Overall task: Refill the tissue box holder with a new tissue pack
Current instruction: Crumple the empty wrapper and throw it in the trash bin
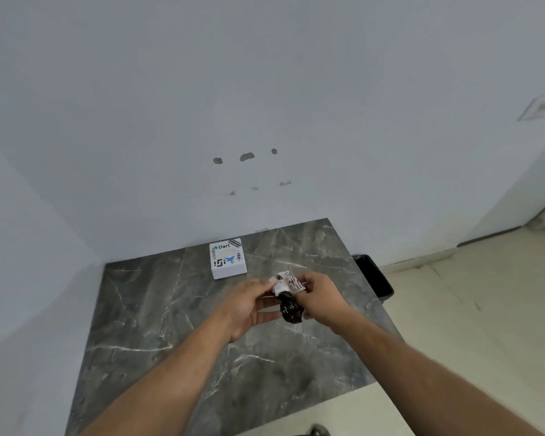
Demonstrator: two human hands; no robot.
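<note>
A white tissue box holder (pixel 227 258) with stickers on its top stands near the back of the dark marble table (pixel 170 309). In front of it and to the right, both hands hold a crumpled black-and-white plastic wrapper (pixel 289 298) just above the table. My left hand (pixel 249 305) pinches the wrapper's white upper end from the left. My right hand (pixel 320 297) grips it from the right, fingers curled round it. I cannot tell whether tissues are inside the wrapper.
A black bin (pixel 373 280) stands on the floor beside the table's right edge. White walls close off the back and left. Pale tiled floor (pixel 469 309) spreads to the right.
</note>
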